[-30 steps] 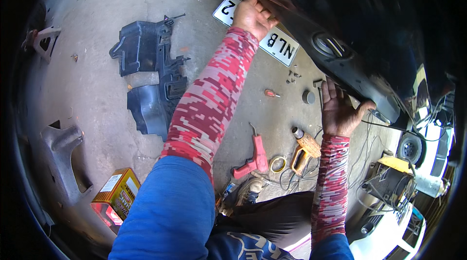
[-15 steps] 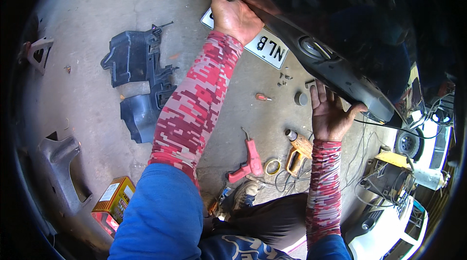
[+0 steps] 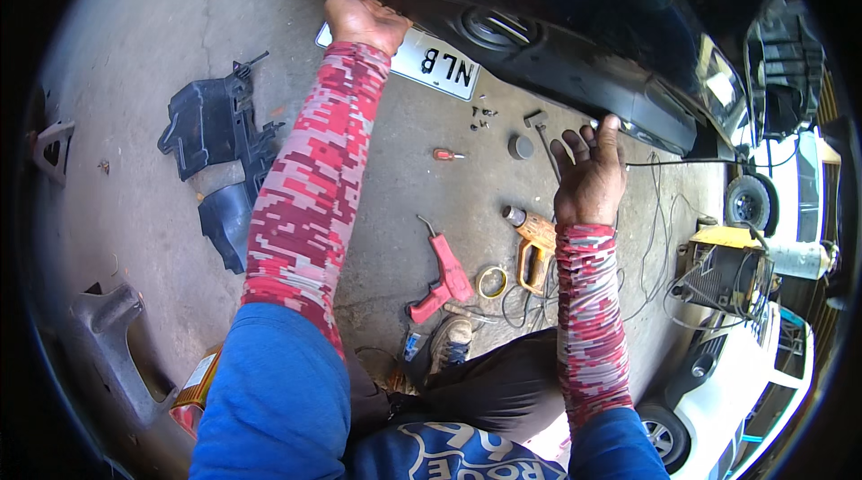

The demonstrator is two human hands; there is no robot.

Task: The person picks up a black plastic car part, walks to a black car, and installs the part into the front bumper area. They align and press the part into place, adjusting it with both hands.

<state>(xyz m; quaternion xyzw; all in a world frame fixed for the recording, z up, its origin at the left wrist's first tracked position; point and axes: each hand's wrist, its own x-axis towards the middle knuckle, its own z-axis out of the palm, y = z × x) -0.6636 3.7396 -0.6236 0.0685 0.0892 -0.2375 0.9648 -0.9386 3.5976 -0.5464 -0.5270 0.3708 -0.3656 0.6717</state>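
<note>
A glossy black car bumper point(image 3: 584, 71) with a round fog-lamp recess stretches across the top right. At its lower left edge my left hand point(image 3: 364, 20) has its fingers hooked around the rim, partly hidden behind it, with the thumb sticking up. A white licence plate point(image 3: 442, 71) shows just beside that hand, partly covered by it and the bumper. My right hand point(image 3: 588, 176) is palm up just below the bumper's right part, holding nothing. Its fingers are apart and loosely bent, and the thumb tip is at the bumper's edge; whether it touches cannot be made out.
On the concrete floor lie a hammer point(image 3: 541, 132), a round dark cap point(image 3: 520, 147), a screwdriver point(image 3: 447, 155), several small fasteners, a red soldering gun point(image 3: 446, 275), a yellow heat gun point(image 3: 533, 251), tape and cables. Black plastic panels point(image 3: 208, 130) are at left, white vehicles at right.
My right hand has come away from the bumper's underside, its fingers now bent and the thumb raised. My left hand keeps its hold. The whole view has swung to the right.
</note>
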